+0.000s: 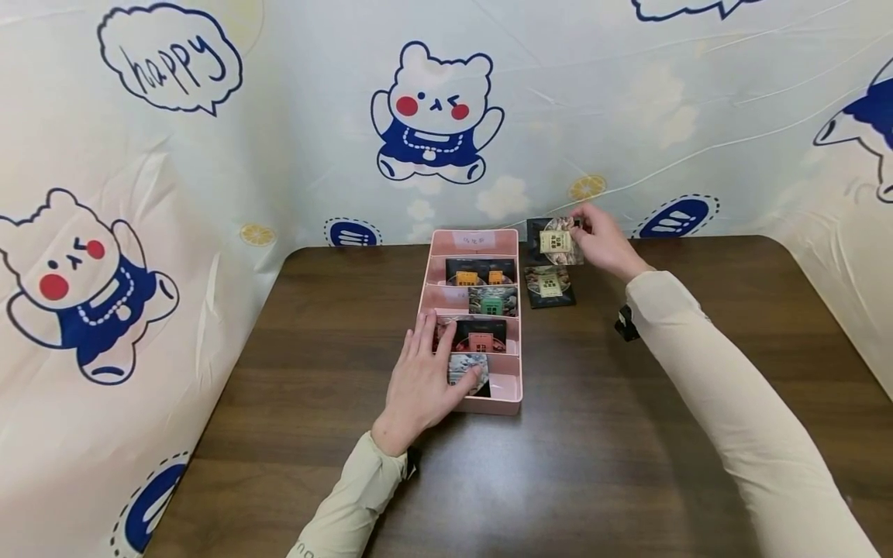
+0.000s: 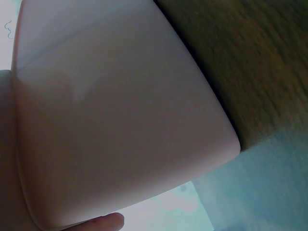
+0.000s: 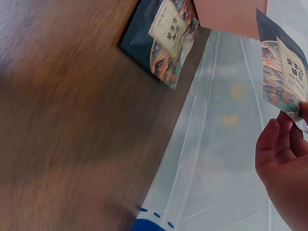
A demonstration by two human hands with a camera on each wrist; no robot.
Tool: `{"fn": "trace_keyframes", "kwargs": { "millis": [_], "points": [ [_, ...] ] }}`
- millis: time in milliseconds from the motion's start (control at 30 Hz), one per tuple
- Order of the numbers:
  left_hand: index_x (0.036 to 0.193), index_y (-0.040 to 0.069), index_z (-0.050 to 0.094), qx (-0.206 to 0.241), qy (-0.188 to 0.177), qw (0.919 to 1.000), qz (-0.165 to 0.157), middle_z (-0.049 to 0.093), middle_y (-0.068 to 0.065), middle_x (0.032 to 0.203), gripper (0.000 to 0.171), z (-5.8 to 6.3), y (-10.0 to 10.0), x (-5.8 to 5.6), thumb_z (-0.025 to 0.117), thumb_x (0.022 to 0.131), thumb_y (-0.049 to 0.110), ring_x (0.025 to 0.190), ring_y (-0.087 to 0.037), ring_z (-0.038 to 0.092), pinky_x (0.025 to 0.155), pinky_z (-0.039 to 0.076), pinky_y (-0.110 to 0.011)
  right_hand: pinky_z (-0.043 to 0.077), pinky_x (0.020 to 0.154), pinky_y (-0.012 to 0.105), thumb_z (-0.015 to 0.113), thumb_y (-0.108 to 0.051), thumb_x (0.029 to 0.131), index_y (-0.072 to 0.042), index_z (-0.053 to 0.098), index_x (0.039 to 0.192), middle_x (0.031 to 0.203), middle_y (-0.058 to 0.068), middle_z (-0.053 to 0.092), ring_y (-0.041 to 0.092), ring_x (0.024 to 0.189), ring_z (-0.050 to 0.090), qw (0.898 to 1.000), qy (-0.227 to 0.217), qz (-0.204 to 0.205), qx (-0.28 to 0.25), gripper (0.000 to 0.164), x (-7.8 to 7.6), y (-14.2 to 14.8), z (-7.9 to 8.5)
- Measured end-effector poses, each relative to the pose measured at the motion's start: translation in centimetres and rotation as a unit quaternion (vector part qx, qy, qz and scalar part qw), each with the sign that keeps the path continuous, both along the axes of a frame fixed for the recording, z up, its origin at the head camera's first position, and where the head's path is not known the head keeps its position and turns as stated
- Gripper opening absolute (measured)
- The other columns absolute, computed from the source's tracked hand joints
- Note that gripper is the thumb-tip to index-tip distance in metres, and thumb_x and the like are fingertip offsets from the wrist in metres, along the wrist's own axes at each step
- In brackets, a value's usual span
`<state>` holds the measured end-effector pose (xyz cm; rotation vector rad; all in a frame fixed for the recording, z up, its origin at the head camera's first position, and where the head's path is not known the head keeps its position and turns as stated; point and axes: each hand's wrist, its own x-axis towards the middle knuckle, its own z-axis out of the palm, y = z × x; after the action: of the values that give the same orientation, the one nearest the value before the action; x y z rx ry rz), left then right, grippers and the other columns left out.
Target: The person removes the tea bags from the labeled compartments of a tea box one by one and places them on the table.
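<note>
Currently | right hand (image 1: 608, 242) pinches packet (image 1: 556, 242) by its right edge | left hand (image 1: 422, 380) spread over box (image 1: 498, 407)

The box (image 1: 481, 406) is plain pink. Dark packets (image 1: 566, 298) beside it carry cream labels (image 1: 550, 287) and multicoloured prints; inner packets (image 1: 481, 266) show orange, green and pinkish-red labels. The desk (image 1: 307, 372) has brown, streaky grain; the sleeves (image 1: 732, 418) are cream. Pale cloth (image 1: 593, 70) shows blue-and-white, red-cheeked bears (image 1: 432, 146).

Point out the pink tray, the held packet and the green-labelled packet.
Pink tray (image 1: 488, 406): head view, on its near end wall.
Held packet (image 3: 293, 71): right wrist view, on its pale label.
Green-labelled packet (image 1: 491, 307): head view, on its green label.
</note>
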<state>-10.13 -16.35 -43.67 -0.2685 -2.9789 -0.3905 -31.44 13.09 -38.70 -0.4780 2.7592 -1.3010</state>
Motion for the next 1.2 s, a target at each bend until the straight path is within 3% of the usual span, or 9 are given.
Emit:
{"fn": "trace_keyframes", "kwargs": {
  "millis": [200,667,933,1200],
  "points": [
    [0.148,0.013,0.040,0.001,-0.008,1.0000,0.003,0.024,-0.019,0.159,0.080,0.1,0.1,0.0,0.043,0.089,0.067,0.150,-0.029,0.018,0.121,0.016,-0.046,0.039,0.068,0.037,0.044,-0.013,0.100,-0.004,0.050,0.127,0.092,0.015,0.051,0.026,0.077,0.046,1.000,0.010,-0.006,0.011,0.029,0.0,1.2,-0.5],
    [0.148,0.012,0.038,0.000,-0.006,1.0000,0.002,0.024,-0.019,0.158,0.080,0.2,0.2,0.0,0.043,0.089,0.066,0.149,-0.030,0.020,0.121,0.016,-0.047,0.039,0.067,0.038,0.043,-0.015,0.100,-0.005,0.052,0.128,0.100,0.018,0.055,0.027,0.078,0.047,0.999,0.002,-0.019,0.036,0.031,0.2,3.3,-1.1],
    [0.148,0.012,0.040,0.000,0.001,1.0000,0.003,0.023,-0.019,0.158,0.081,0.1,0.2,0.0,0.045,0.088,0.067,0.149,-0.033,0.020,0.120,0.018,-0.048,0.039,0.059,0.035,0.046,-0.013,0.097,-0.004,0.055,0.127,0.081,0.012,0.055,0.022,0.063,0.047,0.998,0.002,-0.032,0.058,0.032,0.3,4.4,-1.5],
    [0.147,0.012,0.040,-0.007,0.003,1.0000,0.002,0.024,-0.019,0.158,0.081,0.1,0.2,-0.1,0.045,0.088,0.066,0.148,-0.031,0.022,0.120,0.019,-0.048,0.041,0.061,0.034,0.046,-0.012,0.096,0.000,0.053,0.128,0.099,0.021,0.057,0.027,0.075,0.049,0.996,-0.017,-0.032,0.081,0.035,0.3,5.6,-1.9]
  ]
}}
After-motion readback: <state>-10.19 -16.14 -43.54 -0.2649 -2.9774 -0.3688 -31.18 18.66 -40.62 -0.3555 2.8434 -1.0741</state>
